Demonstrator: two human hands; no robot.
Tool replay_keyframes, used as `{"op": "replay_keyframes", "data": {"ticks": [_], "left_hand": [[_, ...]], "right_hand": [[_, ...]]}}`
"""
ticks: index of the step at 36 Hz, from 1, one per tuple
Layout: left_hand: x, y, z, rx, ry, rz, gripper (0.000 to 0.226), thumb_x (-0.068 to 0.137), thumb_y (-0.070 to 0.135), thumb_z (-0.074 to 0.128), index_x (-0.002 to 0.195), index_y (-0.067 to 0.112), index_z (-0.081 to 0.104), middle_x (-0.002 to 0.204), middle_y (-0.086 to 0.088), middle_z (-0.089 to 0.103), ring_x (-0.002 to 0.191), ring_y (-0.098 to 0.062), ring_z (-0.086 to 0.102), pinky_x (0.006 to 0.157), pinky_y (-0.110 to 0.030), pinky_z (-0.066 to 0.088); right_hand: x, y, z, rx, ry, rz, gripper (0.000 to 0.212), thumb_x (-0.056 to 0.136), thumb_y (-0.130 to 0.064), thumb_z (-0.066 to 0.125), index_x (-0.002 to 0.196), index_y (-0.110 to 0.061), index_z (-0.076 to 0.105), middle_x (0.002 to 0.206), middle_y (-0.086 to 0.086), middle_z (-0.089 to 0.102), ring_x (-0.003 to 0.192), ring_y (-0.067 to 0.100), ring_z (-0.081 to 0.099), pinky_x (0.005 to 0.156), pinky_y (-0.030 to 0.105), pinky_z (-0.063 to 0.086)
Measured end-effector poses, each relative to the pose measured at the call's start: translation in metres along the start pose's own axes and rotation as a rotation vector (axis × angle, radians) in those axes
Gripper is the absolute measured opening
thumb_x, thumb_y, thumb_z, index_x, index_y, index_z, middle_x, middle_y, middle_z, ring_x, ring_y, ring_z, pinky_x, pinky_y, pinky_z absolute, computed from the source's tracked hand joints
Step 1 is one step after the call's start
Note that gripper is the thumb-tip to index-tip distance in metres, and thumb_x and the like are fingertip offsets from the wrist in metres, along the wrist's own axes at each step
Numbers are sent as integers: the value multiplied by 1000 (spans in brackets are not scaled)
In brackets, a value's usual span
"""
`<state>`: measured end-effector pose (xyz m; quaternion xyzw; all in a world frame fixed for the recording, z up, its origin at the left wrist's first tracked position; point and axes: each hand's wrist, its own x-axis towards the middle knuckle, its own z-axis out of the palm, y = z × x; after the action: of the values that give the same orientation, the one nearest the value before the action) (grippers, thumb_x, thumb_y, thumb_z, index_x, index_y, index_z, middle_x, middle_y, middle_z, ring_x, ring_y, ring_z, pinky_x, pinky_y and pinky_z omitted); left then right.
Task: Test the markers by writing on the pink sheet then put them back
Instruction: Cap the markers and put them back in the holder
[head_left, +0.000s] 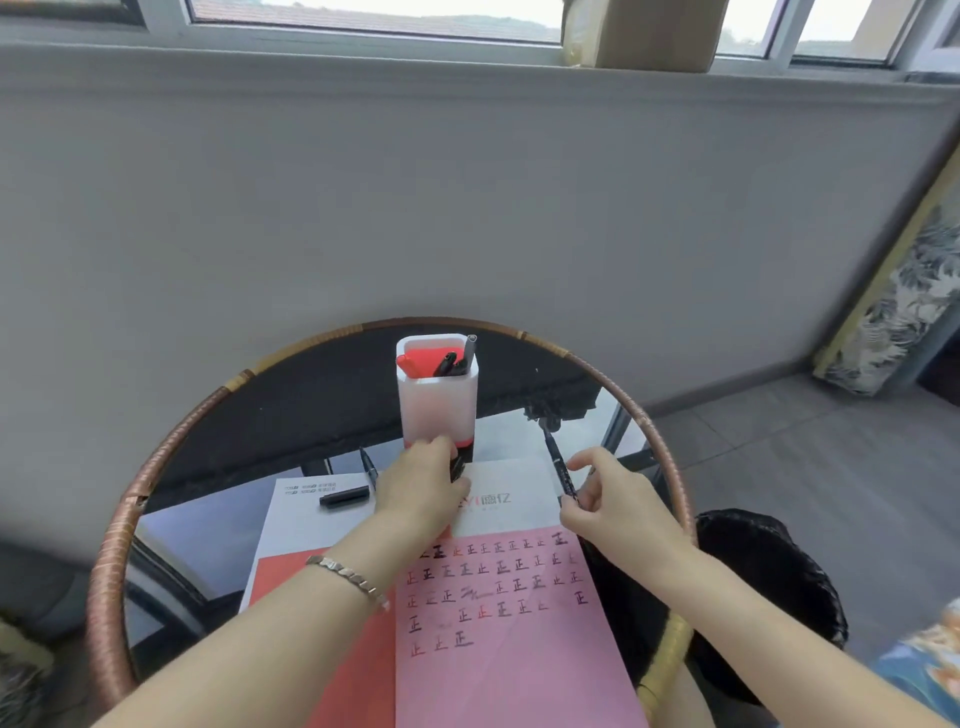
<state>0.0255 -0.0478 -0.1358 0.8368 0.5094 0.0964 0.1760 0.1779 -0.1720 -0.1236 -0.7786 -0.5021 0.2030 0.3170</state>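
Glass table (197, 530): one holder (436, 410), one pink sheet (509, 649), one loose marker (368, 465). Right hand (608, 499) pinches a second marker (558, 467); left hand (421, 488) curled at the holder's base, grip unclear.

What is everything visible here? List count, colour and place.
pen holder: one, white, table centre, holding red and black markers
loose marker: one, black, left of holder
cap: one, black, on white sheet
pink sheet: one, pink, front, written on
table: one, round glass, rattan rim
cardboard box: one, brown, windowsill
bracelet: one, metal, left wrist
left hand: at holder base, grip unclear
right hand: pinches held marker, black, right of holder
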Motion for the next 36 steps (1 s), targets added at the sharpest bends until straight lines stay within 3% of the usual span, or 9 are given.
{"op": "replay_keyframes", "data": {"ticks": [3,6,9,15,18,23,30,36], "left_hand": [[-4,2,3,-91,23,-4,30,88,27,55,117,19,52,115,0,58,104,-21,54,79,-32,45],[-10,5,1,-223,64,4,21,86,24,59,106,20,57,102,3,60,94,-17,55,74,-30,46],[-19,7,-7,-462,100,17,9,86,22,62,94,22,59,83,9,57,79,-10,55,62,-20,42],[-40,8,-31,-927,108,-21,13,87,11,62,87,25,62,83,5,65,66,4,59,56,-6,44],[-50,7,-40,-1072,89,-37,16,87,11,61,88,27,64,82,8,66,61,8,57,62,-12,46],[-61,1,-46,-1110,127,5,17,87,9,60,89,26,66,81,10,66,62,10,56,60,-7,45],[-66,-10,-45,-1018,133,7,17,91,13,55,96,26,64,85,7,64,63,11,54,58,-4,43],[-68,-13,-42,-985,82,3,16,92,18,54,95,32,63,89,3,65,66,8,55,58,-7,46]], "right_hand": [[-8,5,-8,20,-9,-26,26,84,-16,58,107,-24,49,66,-3,53,58,5,47,61,16,44],[-14,8,-13,39,10,-46,27,84,-15,59,106,-26,50,69,-2,56,58,4,48,58,11,43],[-18,9,-15,81,27,-76,27,83,-14,61,104,-28,51,69,-2,56,58,4,50,60,8,43],[-24,-2,-11,209,20,-155,33,81,-8,62,95,-36,51,69,4,59,63,9,55,64,17,49],[-28,-8,-7,250,-1,-209,34,80,-5,61,94,-36,54,68,1,57,58,5,53,63,18,50],[-36,-14,0,226,46,-292,34,82,-1,57,93,-33,56,71,9,58,65,24,54,64,37,50],[-42,-22,-1,249,92,-317,35,87,2,50,90,-32,55,72,6,54,60,24,48,54,31,43],[-42,-30,-9,288,50,-316,18,84,-10,59,85,-28,59,67,9,58,52,19,49,52,30,44]]}}
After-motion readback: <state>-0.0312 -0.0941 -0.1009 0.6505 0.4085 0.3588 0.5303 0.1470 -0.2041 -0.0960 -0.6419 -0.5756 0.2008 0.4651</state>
